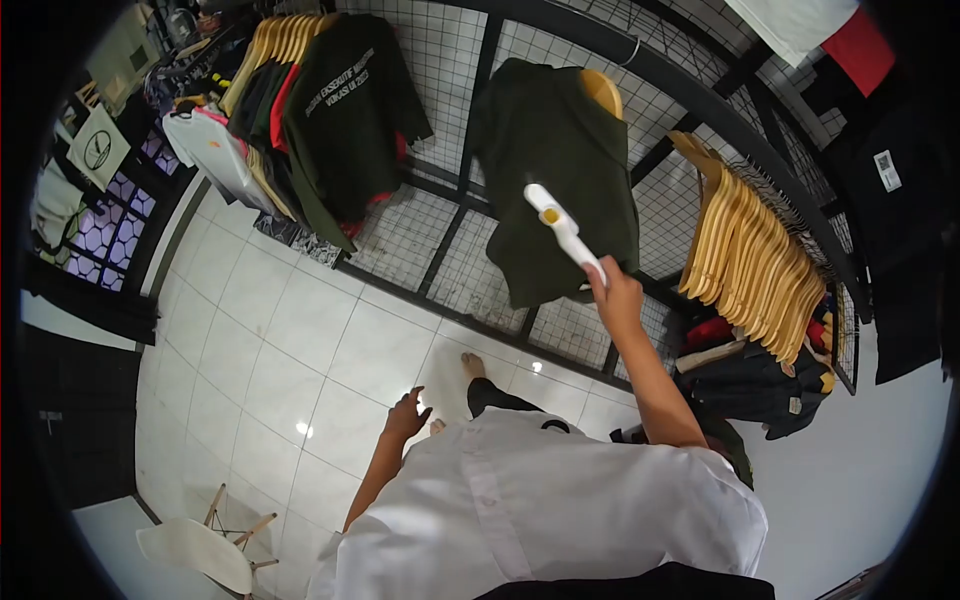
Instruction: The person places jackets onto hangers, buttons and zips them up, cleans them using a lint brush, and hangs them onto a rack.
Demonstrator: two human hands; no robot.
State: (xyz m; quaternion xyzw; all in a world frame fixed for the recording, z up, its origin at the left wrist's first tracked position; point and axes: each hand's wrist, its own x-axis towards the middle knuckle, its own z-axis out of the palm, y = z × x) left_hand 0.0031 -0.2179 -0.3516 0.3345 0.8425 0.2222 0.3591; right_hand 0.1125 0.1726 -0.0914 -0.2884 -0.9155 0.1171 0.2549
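The tile floor [240, 290] is the biggest thing. Next is the blk rack [490, 45], w/ wire mesh. A dk green shirt [520, 130] hangs on it, on a wood hanger [600, 92], prob. b/c a hanger spreads the neck and lets the cloth drop down. Its neck is up by the top bar, and its long way runs from there to the low hem near the person. To the L is a dk top [340, 150] w/ white words. To the R is a row of bare hangers [750, 250], packed close, prob. to save room.

The white tool [567, 232] is in front of the green shirt. Can't tell if they touch. Its long way slants: the fat end, w/ a yellow spot [550, 215], points up and L, away from the person, and the thin end comes back down to the R hand [622, 300]. The R fingers are closed on that thin end, prob. b/c it's easy to grip and leaves the fat end free. The L hand [406, 415] hangs low over the floor, fingers loose and a bit apart, w/ nothing in them.
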